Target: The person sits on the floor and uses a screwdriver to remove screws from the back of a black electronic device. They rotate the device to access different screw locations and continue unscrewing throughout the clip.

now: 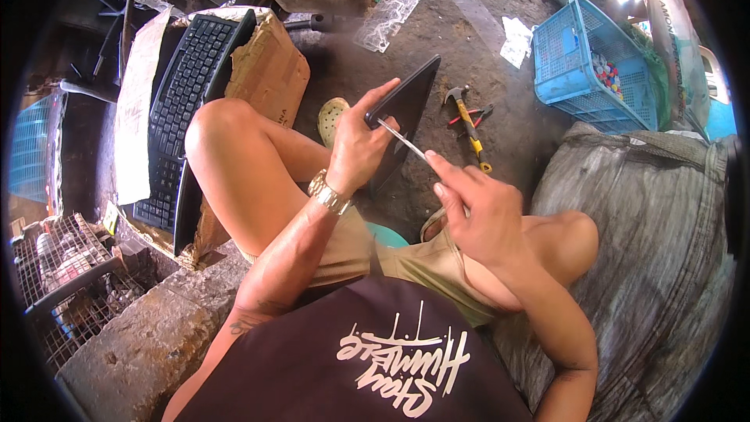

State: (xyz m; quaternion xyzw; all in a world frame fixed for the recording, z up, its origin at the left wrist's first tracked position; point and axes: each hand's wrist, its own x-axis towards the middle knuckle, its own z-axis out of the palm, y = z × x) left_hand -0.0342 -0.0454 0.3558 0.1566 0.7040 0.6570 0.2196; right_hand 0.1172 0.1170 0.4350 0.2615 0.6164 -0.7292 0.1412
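Observation:
My left hand (361, 137), with a gold-coloured watch (330, 192) on its wrist, grips a thin black flat device (419, 87) by its near left edge and holds it tilted above the ground. Its exact kind is unclear. In my right hand (483, 207) is a screwdriver (408, 143); its slim metal shaft shows while the fingers hide the handle. The shaft's tip meets the device's edge, close to my left fingers. Beyond my right hand, a yellow-and-black claw hammer (470, 126) and red-handled pliers (484, 113) lie on the dark ground.
At left, black keyboards (190, 70) rest on a cardboard box (273, 70). A blue crate (558, 55) with colourful bits stands at the far right, before a large grey sack (633, 242). A wire cage (62, 266) sits lower left, beside a concrete block (156, 328).

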